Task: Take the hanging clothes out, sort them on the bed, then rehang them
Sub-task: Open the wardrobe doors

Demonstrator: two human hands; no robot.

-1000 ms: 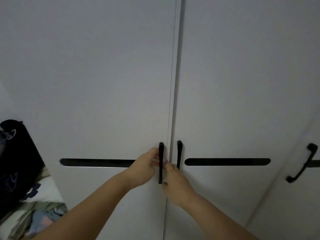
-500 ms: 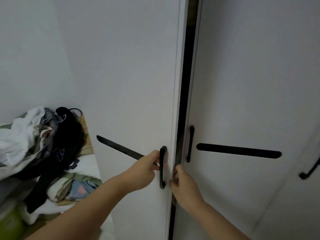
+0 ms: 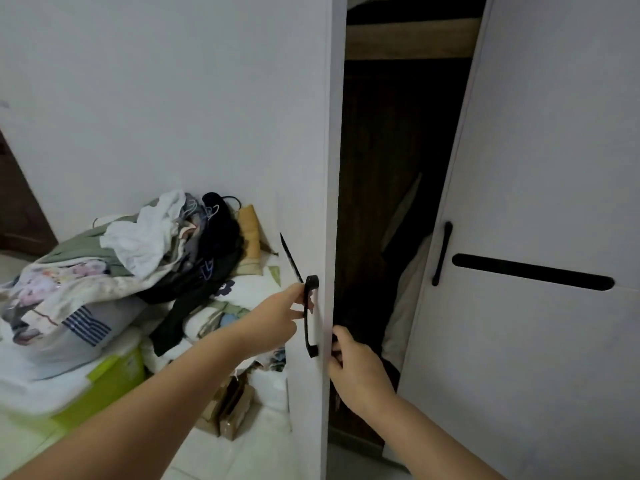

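Note:
My left hand grips the black handle of the white left wardrobe door, which stands swung out toward me. My right hand curls its fingers round that door's inner edge, just below the handle. The right door with its own black handle is partly open. Between the doors the wardrobe interior is dark, with a pale garment low inside. A heap of clothes with hangers lies on the bed at the left.
A wooden shelf crosses the top of the wardrobe opening. A green bin sits under the clothes heap at lower left. Cardboard boxes stand on the floor beside the left door. A white wall rises behind the bed.
Both doors were shut a second ago. The left door has swung wide toward me with my left hand on its handle, the right door has opened partway, and my right hand moved onto the left door's edge.

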